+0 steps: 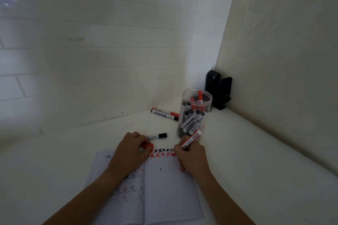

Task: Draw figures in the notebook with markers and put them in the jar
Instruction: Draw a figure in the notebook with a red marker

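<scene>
An open notebook [164, 188] lies on the white table. Rows of small black and red figures [162, 152] run along the top of its right page. My right hand [192, 159] grips a red marker [192, 139], tip down at the right end of the red row. My left hand [130, 153] rests on the left page and pinches a red cap [147, 145]. A clear plastic jar [193, 113] with several black and red markers stands just beyond my right hand.
A black-capped marker [158, 136] lies beside my left hand. Two more markers [165, 113] lie near the tiled wall, left of the jar. Two black speakers [218, 89] stand in the corner. Walls close the table at the back and right.
</scene>
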`<control>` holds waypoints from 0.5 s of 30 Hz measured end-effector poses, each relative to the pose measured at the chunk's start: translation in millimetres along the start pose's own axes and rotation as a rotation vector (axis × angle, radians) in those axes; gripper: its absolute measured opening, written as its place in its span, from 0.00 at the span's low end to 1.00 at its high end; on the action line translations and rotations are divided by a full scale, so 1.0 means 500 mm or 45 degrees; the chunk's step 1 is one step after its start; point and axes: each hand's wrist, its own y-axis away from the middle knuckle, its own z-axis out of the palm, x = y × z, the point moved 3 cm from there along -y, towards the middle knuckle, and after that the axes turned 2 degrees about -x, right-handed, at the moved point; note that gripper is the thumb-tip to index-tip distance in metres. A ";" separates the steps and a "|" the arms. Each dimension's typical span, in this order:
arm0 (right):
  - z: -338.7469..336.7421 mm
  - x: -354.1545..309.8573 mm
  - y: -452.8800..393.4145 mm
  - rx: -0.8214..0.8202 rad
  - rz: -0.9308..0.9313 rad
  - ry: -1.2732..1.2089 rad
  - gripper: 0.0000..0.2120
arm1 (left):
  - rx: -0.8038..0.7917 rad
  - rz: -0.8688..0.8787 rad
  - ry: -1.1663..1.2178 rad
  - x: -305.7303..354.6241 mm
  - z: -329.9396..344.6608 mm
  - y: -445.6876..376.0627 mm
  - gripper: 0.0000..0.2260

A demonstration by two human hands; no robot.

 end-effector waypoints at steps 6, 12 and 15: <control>0.000 0.002 -0.002 0.056 0.035 -0.049 0.11 | 0.009 0.028 0.009 -0.002 0.001 -0.001 0.08; 0.003 0.003 -0.006 0.024 -0.006 -0.005 0.10 | 0.002 0.010 0.004 0.002 -0.002 0.000 0.04; 0.006 0.004 -0.003 -0.008 -0.019 0.003 0.09 | -0.007 -0.004 0.004 0.003 -0.001 0.001 0.03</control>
